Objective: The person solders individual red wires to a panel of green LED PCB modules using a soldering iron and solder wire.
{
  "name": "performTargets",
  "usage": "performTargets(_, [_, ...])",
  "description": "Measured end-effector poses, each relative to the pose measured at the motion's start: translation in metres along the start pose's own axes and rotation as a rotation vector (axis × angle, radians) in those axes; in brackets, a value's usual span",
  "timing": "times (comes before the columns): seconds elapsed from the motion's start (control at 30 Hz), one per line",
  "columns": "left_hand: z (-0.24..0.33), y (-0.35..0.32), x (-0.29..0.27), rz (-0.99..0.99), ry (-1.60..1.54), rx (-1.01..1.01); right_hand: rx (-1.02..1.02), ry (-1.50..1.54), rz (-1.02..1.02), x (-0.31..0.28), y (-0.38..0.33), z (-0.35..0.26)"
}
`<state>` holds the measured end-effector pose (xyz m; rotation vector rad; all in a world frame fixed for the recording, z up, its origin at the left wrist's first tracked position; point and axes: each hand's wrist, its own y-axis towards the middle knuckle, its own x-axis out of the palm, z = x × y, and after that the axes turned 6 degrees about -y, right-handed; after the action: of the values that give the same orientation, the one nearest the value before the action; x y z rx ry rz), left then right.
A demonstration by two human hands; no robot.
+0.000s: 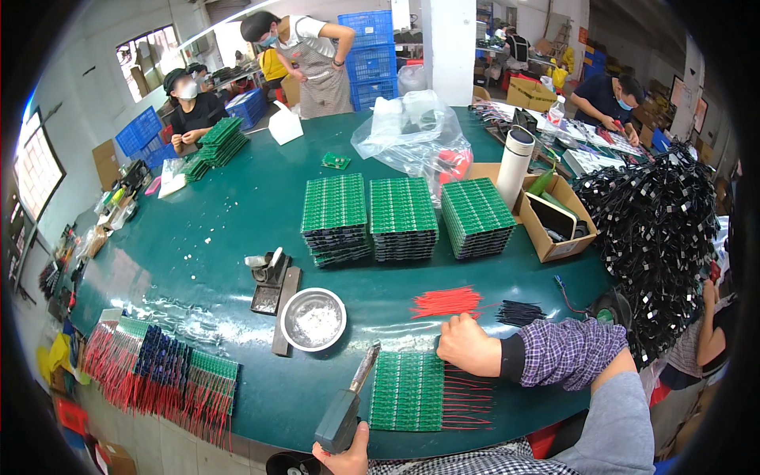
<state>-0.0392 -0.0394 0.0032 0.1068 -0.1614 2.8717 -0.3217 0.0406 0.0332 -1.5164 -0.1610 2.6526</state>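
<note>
At the lower middle, my left hand (352, 453) is wrapped around the grey body of a soldering gun (339, 419). Its metal tip points up, just left of the top of a green circuit board panel (408, 396) lying flat on the table. Red wires (469, 400) stick out in a row from the panel's right edge. My right hand (469, 345) is closed, fingertips pinched by the panel's top right corner; whatever is between them is hidden. Beyond that hand lie a pile of loose red wires (446, 302) and a bundle of black wires (520, 313).
A round metal bowl (315, 319) and a soldering iron stand (271, 277) sit left of the panel. Several stacks of green boards (404, 218) stand farther back. Wired panels (162, 360) overhang the left edge. A cardboard box (558, 237) and heaped black cables (657, 245) are right.
</note>
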Motion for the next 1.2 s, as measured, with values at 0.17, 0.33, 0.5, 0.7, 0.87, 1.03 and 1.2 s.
performTargets(0.17, [0.001, -0.001, 0.003, 0.024, 0.015, 0.068, 0.027, -0.043, 0.028, -0.002, 0.0, 0.003])
performTargets(0.33, [0.001, -0.004, 0.005, 0.059, -0.035, 0.049, -0.011, -0.098, -0.008, 0.004, -0.003, -0.009])
performTargets(0.5, [0.0, -0.002, -0.002, -0.006, -0.07, -0.042, 0.018, -0.068, 0.004, 0.005, -0.01, -0.011])
performTargets(0.7, [0.025, 0.0, 0.004, -0.053, -0.468, -0.156, 0.141, 0.31, 0.34, -0.007, -0.008, 0.008])
performTargets(0.87, [0.02, 0.007, -0.002, -0.131, -0.496, -0.235, 0.213, 0.714, 0.398, 0.002, -0.016, -0.007])
performTargets(1.03, [0.025, 0.003, 0.009, -0.095, -0.366, -0.234, 0.277, 0.821, 0.482, 0.007, -0.015, -0.021])
performTargets(1.2, [0.02, 0.001, 0.01, -0.066, -0.199, -0.211, 0.291, 0.807, 0.572, 0.011, -0.01, -0.03])
